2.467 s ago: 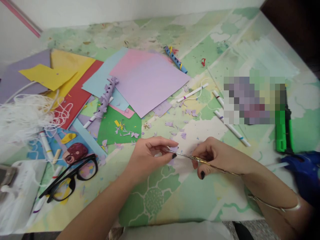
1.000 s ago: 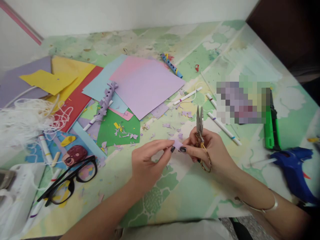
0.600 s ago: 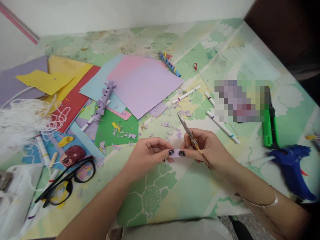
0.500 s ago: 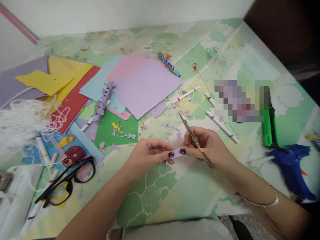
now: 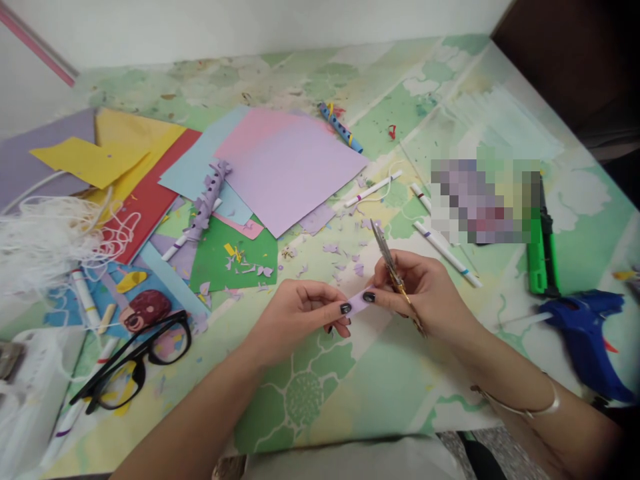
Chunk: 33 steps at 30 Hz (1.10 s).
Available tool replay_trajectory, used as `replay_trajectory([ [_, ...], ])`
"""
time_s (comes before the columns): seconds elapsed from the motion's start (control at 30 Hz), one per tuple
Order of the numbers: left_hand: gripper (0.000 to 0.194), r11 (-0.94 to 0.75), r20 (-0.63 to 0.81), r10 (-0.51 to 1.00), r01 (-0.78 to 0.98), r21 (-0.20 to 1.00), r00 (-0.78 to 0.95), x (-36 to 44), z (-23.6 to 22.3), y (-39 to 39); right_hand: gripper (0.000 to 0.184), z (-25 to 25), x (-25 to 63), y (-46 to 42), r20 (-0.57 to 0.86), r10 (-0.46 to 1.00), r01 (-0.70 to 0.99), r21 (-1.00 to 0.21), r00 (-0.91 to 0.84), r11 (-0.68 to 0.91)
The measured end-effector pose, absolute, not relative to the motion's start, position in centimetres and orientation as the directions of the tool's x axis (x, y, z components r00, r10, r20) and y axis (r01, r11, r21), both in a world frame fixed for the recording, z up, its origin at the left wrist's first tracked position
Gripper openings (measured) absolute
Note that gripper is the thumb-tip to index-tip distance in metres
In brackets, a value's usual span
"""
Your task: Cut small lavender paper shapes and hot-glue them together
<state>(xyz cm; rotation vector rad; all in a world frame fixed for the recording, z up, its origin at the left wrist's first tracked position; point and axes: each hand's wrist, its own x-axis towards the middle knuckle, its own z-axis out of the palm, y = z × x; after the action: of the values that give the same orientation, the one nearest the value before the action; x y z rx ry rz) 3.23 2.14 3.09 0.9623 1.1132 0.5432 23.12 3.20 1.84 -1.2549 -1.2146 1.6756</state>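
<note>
Between my two hands is a small strip of lilac paper. My left hand pinches its left end between thumb and fingers. At the other end, my right hand pinches the strip too, while also keeping hold of scissors with gold handles. Their blades point up and away from me. Beyond my hands, lilac paper scraps are scattered on the table. A large lilac sheet lies farther back, over pink and light blue paper.
Left are white string, black-framed glasses, a green sheet and a fringed lilac paper roll. On the right lie white markers, a blue glue gun, a green-handled tool and a blurred-out patch.
The right hand and scissors have shifted slightly right and up, and the lilac strip is tilted more. My left hand stays almost in place.
</note>
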Motion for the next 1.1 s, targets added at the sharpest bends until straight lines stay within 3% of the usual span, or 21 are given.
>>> replay_trajectory([
  [0.37, 0.008, 0.495, -0.477, 0.850, -0.031, 0.868, 0.223, 3.9, 2.2, 1.5, 0.033, 1.6, 21.9, 2.7, -0.273, 0.940, 0.002, -0.960, -0.206, -0.279],
  [0.57, 0.005, 0.439, -0.440, 0.888, 0.036, 0.898, 0.138, 4.5, 2.3, 1.4, 0.032, 1.2, 21.7, 2.7, -0.253, 0.955, 0.065, -0.967, -0.155, -0.245],
  [0.93, 0.005, 0.317, -0.350, 0.929, 0.229, 0.920, 0.123, 4.4, 1.7, 1.0, 0.034, 1.9, 21.7, 2.5, -0.335, 0.919, 0.040, -0.942, -0.207, -0.334],
  [1.1, 0.006, 0.317, -0.333, 0.940, 0.174, 0.932, 0.069, 4.0, 2.0, 1.4, 0.034, 2.1, 21.9, 2.6, -0.344, 0.924, 0.035, -0.939, -0.165, -0.343],
])
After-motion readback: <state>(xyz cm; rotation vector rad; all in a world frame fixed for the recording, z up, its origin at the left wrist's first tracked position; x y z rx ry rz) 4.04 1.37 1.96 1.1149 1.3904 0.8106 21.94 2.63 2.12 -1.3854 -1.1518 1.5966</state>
